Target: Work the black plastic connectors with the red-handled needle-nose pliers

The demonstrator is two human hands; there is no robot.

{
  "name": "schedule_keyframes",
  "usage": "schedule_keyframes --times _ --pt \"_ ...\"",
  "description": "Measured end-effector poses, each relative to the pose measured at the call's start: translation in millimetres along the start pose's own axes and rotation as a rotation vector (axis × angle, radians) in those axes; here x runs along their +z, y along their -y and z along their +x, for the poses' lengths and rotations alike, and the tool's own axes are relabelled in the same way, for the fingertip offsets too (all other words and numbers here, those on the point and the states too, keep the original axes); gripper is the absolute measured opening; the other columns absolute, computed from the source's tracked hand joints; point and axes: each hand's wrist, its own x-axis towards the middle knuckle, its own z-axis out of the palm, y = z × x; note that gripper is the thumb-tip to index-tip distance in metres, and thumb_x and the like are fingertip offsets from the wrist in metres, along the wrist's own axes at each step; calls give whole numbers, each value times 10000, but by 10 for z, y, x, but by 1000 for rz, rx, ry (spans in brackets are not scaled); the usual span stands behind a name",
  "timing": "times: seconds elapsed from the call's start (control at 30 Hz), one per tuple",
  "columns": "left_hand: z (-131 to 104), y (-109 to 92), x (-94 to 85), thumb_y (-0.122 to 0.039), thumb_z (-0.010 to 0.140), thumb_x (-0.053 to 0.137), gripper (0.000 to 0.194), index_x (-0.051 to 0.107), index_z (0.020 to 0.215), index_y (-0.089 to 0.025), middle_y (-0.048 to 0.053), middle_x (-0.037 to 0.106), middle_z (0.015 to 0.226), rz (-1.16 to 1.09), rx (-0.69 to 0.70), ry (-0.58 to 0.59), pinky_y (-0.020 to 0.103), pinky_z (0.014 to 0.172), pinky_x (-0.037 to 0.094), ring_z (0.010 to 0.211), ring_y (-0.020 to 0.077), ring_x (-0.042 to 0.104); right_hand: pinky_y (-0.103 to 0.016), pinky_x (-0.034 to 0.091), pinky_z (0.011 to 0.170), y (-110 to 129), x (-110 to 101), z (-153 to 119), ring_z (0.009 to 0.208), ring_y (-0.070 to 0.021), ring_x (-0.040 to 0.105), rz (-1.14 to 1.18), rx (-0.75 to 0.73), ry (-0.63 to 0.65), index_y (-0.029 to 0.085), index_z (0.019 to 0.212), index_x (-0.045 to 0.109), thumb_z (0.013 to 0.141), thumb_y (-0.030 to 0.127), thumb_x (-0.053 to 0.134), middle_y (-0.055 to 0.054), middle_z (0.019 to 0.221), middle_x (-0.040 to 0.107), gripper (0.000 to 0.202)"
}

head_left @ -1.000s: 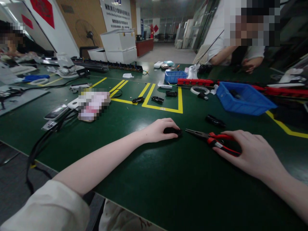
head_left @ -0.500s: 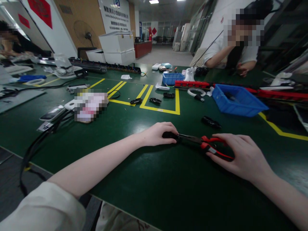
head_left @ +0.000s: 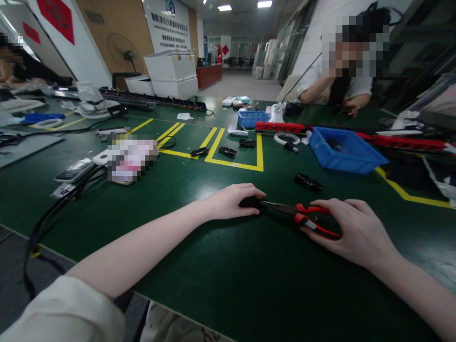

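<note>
My left hand [head_left: 237,201] pinches a small black part [head_left: 250,203] between thumb and fingers, just above the green table [head_left: 199,266]. Its exact kind is partly hidden by the fingers. My right hand [head_left: 351,228] is wrapped round the red and black handles of long-nose pliers [head_left: 301,216]. The pliers point left, and their tips meet the right end of the black part. Whether the jaws grip it I cannot tell. Beyond the pliers lies another black part [head_left: 308,181]. Several similar black pieces, one a small black piece [head_left: 227,151], lie around the yellow tape outline.
A blue bin [head_left: 347,159] holding dark items stands at the right, in front of a red strip [head_left: 281,127]. Left are a phone [head_left: 131,161], a white device [head_left: 74,170] and black cables [head_left: 46,213]. A person [head_left: 338,85] sits across the table.
The view has shifted slightly, so most things appear a little further left. Both hands keep the same hold, with the plier tips still at the black part.
</note>
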Motion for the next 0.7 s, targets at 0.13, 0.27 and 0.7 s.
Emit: schedule_keyframes --times 0.13,0.27,0.7 --pt "15 -20 40 -297 941 674 512 518 1398 -129 122 633 1277 129 -9 19 371 1005 499 1159 217 611 -497 502 782 -3 -3 0 813 -297 689 19 -14 -6 214 1175 618 839 523 640 -112 987 739 457" --pt "32 -86 57 -382 963 641 510 524 1384 -118 116 614 1265 297 -53 46 354 928 524 1119 235 624 -463 505 743 -3 3 8 759 -269 677 5 -47 -38 184 1142 646 830 522 666 -111 946 740 460" --pt "63 -140 30 -651 902 610 568 574 1266 -216 62 742 1080 349 -214 163 294 683 483 919 244 724 -377 496 644 21 -31 -6 704 -227 616 23 -36 -40 196 1088 636 816 549 656 -91 924 724 446"
